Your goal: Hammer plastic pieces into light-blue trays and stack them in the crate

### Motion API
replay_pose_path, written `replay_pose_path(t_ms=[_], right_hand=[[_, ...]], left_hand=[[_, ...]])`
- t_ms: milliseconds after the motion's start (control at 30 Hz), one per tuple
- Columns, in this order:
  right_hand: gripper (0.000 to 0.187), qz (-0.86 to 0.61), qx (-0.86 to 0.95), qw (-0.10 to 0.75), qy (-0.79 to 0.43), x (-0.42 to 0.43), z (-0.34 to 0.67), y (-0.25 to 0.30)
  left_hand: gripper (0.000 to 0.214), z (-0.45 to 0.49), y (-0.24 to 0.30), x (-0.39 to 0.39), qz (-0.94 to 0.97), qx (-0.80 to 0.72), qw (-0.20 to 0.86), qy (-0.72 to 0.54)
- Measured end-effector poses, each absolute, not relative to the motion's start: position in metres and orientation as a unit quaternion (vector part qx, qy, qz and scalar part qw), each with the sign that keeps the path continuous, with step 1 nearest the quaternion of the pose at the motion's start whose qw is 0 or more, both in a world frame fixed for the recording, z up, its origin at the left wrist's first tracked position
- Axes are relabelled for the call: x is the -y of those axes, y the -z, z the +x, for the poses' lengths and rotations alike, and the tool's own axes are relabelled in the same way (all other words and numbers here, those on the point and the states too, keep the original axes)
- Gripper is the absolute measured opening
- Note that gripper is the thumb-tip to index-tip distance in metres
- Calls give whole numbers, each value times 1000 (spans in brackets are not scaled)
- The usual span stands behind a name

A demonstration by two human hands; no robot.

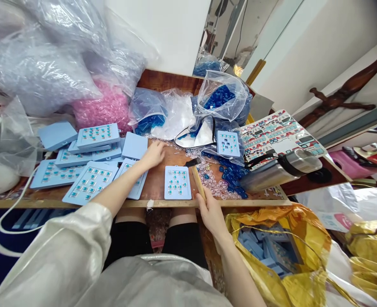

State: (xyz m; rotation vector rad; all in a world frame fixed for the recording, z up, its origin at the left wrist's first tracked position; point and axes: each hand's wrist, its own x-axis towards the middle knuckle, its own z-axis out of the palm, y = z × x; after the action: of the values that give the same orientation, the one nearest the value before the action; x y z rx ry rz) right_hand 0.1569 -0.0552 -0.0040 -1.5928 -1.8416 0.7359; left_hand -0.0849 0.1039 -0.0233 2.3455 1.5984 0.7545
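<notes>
My right hand [210, 209] is wrapped around the wooden handle of a hammer [198, 181], whose dark head rests over the table beside a light blue tray [177, 183]. The tray lies flat and holds several small turquoise pieces in rows. Further back, my left hand [156, 153] reaches down to the tabletop with its fingers bent together near small clear plastic pieces. What those fingers hold, if anything, is hidden. To the right of the hammer, clear plastic rings [217, 185] lie scattered beside loose dark blue pieces [233, 177].
Similar blue trays [94, 181] are piled on the left, with bulging plastic bags [41, 68] behind. Open bags of blue pieces [220, 97] stand at the back. A metal flask [280, 170] lies near a printed sheet [277, 132]. A yellow sack [312, 238] of blue parts stands lower right.
</notes>
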Motion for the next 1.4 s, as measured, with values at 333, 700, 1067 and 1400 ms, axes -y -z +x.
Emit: replay_pose_path(t_ms=[333,700,1067,1400], right_hand=[[38,-634,654,289,-294,67,170,16],[41,-628,657,285,-304,75,169,19],[43,-643,653,270,-295,81,169,19],[41,-633,676,261,-273,79,166,11]], left_hand=[[12,-85,32,-123,811,-537,139,-188],[18,-89,37,-98,810,-529,153,-202],[15,-83,24,-82,799,-515,183,-249],[13,-55,22,-57,860,-429,166,-222]])
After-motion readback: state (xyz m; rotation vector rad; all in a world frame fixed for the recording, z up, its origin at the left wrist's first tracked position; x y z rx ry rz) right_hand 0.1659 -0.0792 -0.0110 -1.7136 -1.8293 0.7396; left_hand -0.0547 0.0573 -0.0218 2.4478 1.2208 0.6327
